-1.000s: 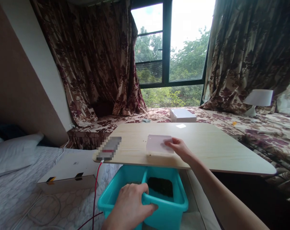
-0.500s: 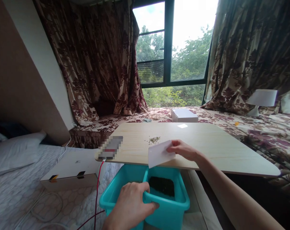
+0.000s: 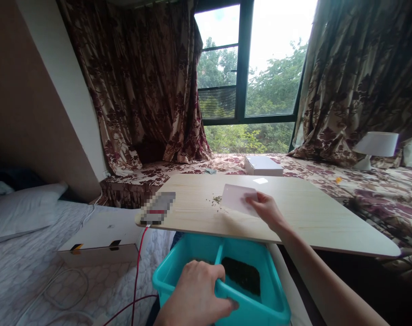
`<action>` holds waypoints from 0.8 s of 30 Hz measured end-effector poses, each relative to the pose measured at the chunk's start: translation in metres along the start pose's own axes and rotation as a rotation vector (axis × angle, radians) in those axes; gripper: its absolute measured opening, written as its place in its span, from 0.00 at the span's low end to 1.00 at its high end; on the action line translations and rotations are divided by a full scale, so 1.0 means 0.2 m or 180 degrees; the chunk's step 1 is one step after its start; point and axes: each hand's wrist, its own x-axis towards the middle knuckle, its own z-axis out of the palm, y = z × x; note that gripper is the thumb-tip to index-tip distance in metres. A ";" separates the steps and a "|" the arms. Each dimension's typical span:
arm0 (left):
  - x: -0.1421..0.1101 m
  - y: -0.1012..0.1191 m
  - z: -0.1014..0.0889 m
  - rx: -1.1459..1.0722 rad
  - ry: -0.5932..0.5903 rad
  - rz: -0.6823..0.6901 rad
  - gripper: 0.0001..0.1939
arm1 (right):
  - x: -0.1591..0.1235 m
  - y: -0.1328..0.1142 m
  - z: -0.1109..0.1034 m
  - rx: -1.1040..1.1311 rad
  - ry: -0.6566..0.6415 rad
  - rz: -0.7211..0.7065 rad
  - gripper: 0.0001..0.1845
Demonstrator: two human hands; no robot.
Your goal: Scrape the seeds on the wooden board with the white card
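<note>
My right hand [image 3: 265,206] pinches a thin white plastic sheet or scraper card [image 3: 238,197] over the tabletop. The card's left edge is beside a small scatter of greenish-brown bits [image 3: 216,199], which look like seeds or dried grains. Below the table's front edge, my left hand [image 3: 201,290] grips a turquoise plastic bin [image 3: 273,296] at its near rim, by the divider. Dark granular material [image 3: 242,275] lies in the bin's right compartment. Most of the left compartment's contents are hidden behind my left hand.
A pale wood-grain table [image 3: 311,213] spans the middle. On its left lies a blurred-out phone-like device [image 3: 160,208] with a red cable [image 3: 138,267]. A small white piece [image 3: 260,180] rests near the back. A white box [image 3: 102,235] sits on the bed at left.
My right hand has lifted the white card from the table's front edge back to the right of the bits. My left hand and the bin have shifted slightly right in view.
</note>
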 end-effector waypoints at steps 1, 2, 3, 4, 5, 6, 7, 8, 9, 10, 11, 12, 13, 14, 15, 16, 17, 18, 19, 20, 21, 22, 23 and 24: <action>0.00 0.00 0.00 -0.0002 0.0007 -0.0003 0.11 | 0.00 0.00 0.01 -0.0039 -0.0043 -0.0017 0.19; 0.00 0.00 0.00 -0.0006 0.0006 -0.0008 0.10 | 0.00 0.01 0.02 -0.0073 -0.0070 -0.0034 0.19; 0.00 -0.01 0.00 -0.0009 -0.0001 -0.0010 0.10 | 0.01 0.01 0.03 -0.0100 -0.0077 -0.0057 0.19; -0.01 -0.01 0.00 -0.0013 -0.0017 -0.0012 0.10 | 0.01 0.02 0.04 -0.0121 -0.0078 -0.0085 0.19; -0.01 -0.01 0.00 -0.0015 -0.0033 -0.0014 0.10 | 0.01 0.03 0.04 -0.0142 -0.0074 -0.0118 0.19; -0.01 -0.01 0.00 -0.0014 -0.0049 -0.0015 0.10 | 0.01 0.03 0.05 -0.0168 -0.0077 -0.0147 0.19; -0.01 0.00 0.00 -0.0010 -0.0058 -0.0020 0.10 | 0.01 0.04 0.05 -0.0195 -0.0080 -0.0172 0.19; -0.01 0.00 0.00 -0.0005 -0.0065 -0.0022 0.10 | 0.01 0.04 0.05 -0.0225 -0.0086 -0.0194 0.19; -0.01 0.00 0.00 -0.0005 -0.0068 -0.0028 0.10 | 0.00 0.05 0.05 -0.0255 -0.0091 -0.0212 0.18; -0.01 0.00 -0.01 -0.0005 -0.0067 -0.0034 0.11 | 0.00 0.04 0.05 -0.0274 -0.0104 -0.0222 0.18; -0.01 0.00 -0.01 -0.0005 -0.0068 -0.0048 0.11 | 0.00 0.04 0.05 -0.0279 -0.0122 -0.0228 0.18; -0.01 0.00 -0.01 -0.0006 -0.0073 -0.0061 0.12 | 0.00 0.04 0.05 -0.0265 -0.0145 -0.0224 0.18; -0.01 0.01 -0.01 -0.0002 -0.0075 -0.0070 0.12 | 0.00 0.03 0.06 -0.0237 -0.0163 -0.0213 0.18; -0.01 0.01 -0.01 0.0007 -0.0080 -0.0077 0.13 | 0.00 0.03 0.05 -0.0205 -0.0176 -0.0195 0.18; -0.01 0.01 -0.01 0.0020 -0.0082 -0.0077 0.13 | 0.00 0.02 0.05 -0.0178 -0.0169 -0.0177 0.18; -0.01 0.01 -0.01 0.0026 -0.0085 -0.0072 0.13 | 0.00 0.02 0.05 -0.0167 -0.0151 -0.0162 0.18; -0.01 0.01 -0.02 0.0027 -0.0085 -0.0059 0.12 | 0.00 0.01 0.05 -0.0176 -0.0124 -0.0157 0.18; -0.01 0.01 -0.02 0.0024 -0.0075 -0.0046 0.12 | -0.01 0.01 0.05 -0.0201 -0.0109 -0.0161 0.18; -0.01 0.01 -0.02 0.0014 -0.0071 -0.0037 0.12 | -0.01 0.01 0.05 -0.0236 -0.0106 -0.0175 0.18; -0.02 0.00 -0.01 0.0002 -0.0069 -0.0033 0.12 | -0.01 0.01 0.05 -0.0270 -0.0130 -0.0189 0.18; -0.02 0.00 -0.01 -0.0007 -0.0073 -0.0036 0.13 | -0.01 0.01 0.05 -0.0298 -0.0169 -0.0201 0.18; -0.02 0.00 -0.01 -0.0010 -0.0076 -0.0038 0.13 | -0.02 0.01 0.05 -0.0312 -0.0212 -0.0205 0.18; -0.02 0.00 -0.01 -0.0009 -0.0075 -0.0040 0.13 | -0.02 0.01 0.05 -0.0312 -0.0247 -0.0199 0.18; -0.02 0.00 -0.01 -0.0010 -0.0072 -0.0044 0.13 | -0.02 0.01 0.05 -0.0303 -0.0260 -0.0185 0.18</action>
